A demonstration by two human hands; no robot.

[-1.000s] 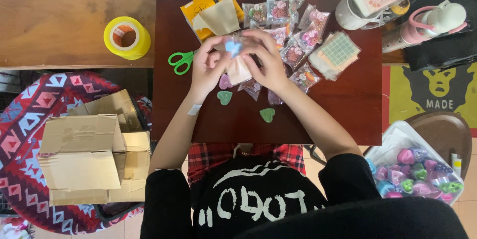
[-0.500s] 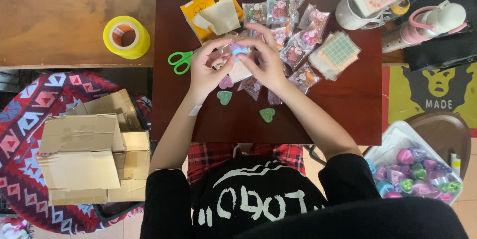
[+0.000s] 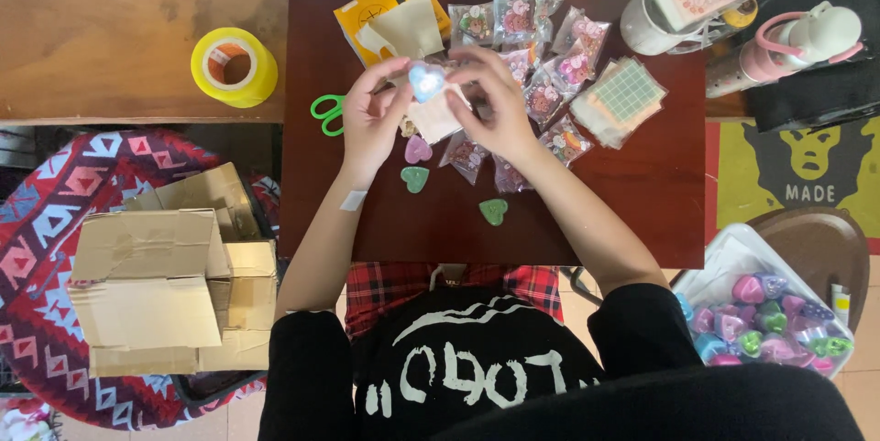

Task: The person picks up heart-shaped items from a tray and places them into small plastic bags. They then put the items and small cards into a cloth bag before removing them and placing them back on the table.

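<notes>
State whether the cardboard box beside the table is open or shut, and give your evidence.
Open: the cardboard box on the patterned rug has its top flaps raised and splayed apart.

the green scissors (image 3: 327,114) show only their handles, the blades hidden behind the left hand (image 3: 371,120); the small packet under the blue heart (image 3: 426,81) is mostly covered by the right hand (image 3: 495,106); the bin of hearts (image 3: 733,262) is partly cut off by the sleeve

Pale blue heart (image 3: 426,81); yellow tape roll (image 3: 234,66); green-handled scissors (image 3: 326,114); dark red-brown table (image 3: 642,212).
</notes>
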